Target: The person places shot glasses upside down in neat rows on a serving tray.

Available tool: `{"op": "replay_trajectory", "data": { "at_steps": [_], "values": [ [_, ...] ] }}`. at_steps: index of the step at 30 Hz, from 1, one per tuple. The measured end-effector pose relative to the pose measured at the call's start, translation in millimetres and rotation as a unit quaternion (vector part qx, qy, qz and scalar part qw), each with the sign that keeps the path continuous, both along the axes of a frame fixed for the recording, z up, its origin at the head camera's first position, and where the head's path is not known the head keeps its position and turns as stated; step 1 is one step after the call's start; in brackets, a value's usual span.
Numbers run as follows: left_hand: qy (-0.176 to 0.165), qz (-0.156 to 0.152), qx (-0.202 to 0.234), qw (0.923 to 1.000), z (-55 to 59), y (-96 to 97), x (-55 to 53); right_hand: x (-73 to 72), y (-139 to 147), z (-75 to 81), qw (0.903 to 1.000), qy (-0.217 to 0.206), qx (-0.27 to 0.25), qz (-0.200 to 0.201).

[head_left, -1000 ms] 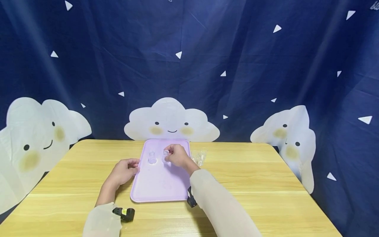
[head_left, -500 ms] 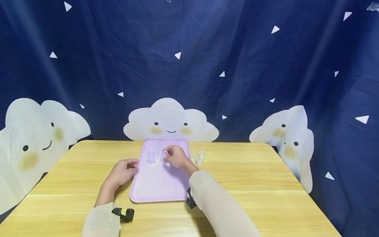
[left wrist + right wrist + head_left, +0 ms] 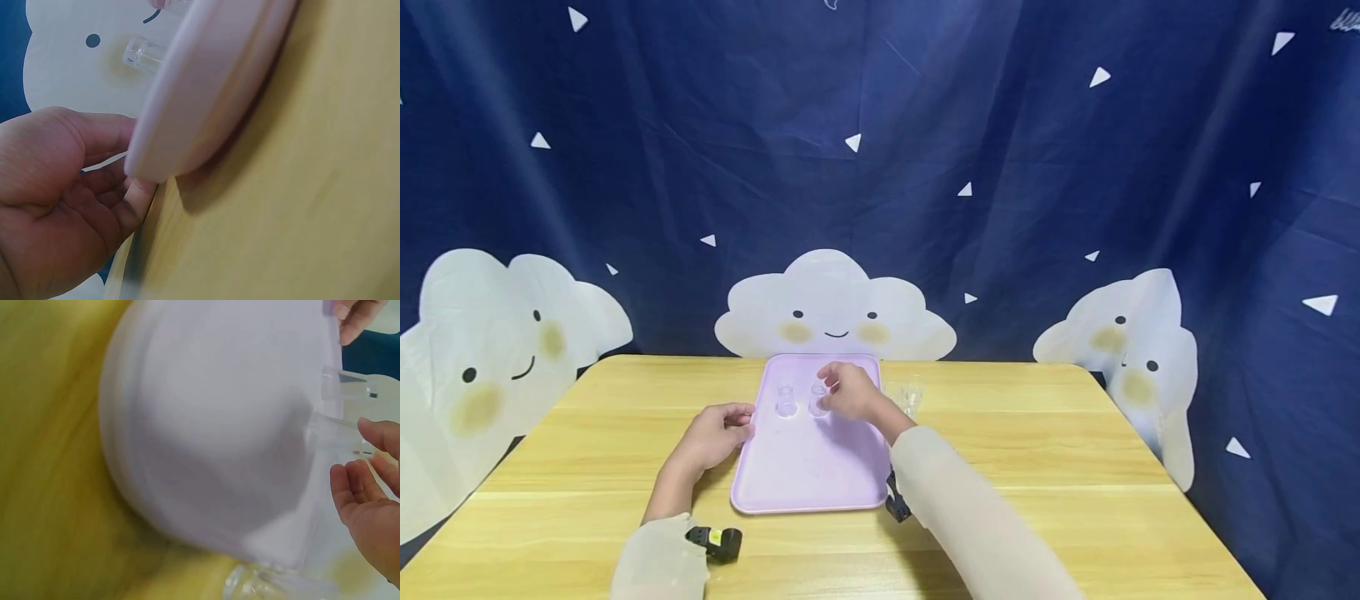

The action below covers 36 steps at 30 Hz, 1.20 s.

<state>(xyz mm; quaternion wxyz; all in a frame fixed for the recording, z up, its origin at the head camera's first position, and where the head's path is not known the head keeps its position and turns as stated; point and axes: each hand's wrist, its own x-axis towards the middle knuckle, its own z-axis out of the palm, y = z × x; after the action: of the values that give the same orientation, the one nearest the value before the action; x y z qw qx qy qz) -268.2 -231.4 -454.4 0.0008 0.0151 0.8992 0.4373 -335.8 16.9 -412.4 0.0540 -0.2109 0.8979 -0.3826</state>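
On the lilac tray (image 3: 808, 467) stand two small clear cups, a left cup (image 3: 786, 402) and a right cup (image 3: 818, 406), each looking wider at the bottom than at the top. My right hand (image 3: 850, 393) is beside the right cup's top, thumb and fingers spread apart. In the right wrist view the thumb tip overlaps that cup (image 3: 337, 434), and whether it touches cannot be told. At the tray's left edge my left hand (image 3: 715, 433) holds the rim between thumb and fingers; the left wrist view shows some fingertips (image 3: 134, 203) at the rim's lower side.
More clear cups (image 3: 912, 396) stand on the wooden table (image 3: 1037, 467) just right of the tray, partly behind the right forearm. A dark blue curtain (image 3: 910, 208) with white clouds hangs behind the table's far edge.
My right hand has loosened from the right cup, its fingers parting and rising slightly; the cup stands on the tray. The left hand stays at the tray's edge.
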Motion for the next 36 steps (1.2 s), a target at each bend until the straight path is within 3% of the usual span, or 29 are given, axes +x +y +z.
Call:
{"op": "replay_trajectory", "data": {
  "at_steps": [12,22,36],
  "values": [
    [-0.002,0.001,0.004,1.0000,-0.2,-0.5,-0.3,-2.8,25,18.5,0.9987,0.043,-0.003,0.028],
    [-0.002,-0.001,0.004,1.0000,0.4,-0.5,0.3,-1.1,50,30.2,0.9985,0.051,-0.014,0.016],
    [-0.001,-0.002,0.004,1.0000,-0.2,-1.4,-0.4,-8.0,89,31.6,0.9962,0.082,-0.027,-0.007]
  ]
}}
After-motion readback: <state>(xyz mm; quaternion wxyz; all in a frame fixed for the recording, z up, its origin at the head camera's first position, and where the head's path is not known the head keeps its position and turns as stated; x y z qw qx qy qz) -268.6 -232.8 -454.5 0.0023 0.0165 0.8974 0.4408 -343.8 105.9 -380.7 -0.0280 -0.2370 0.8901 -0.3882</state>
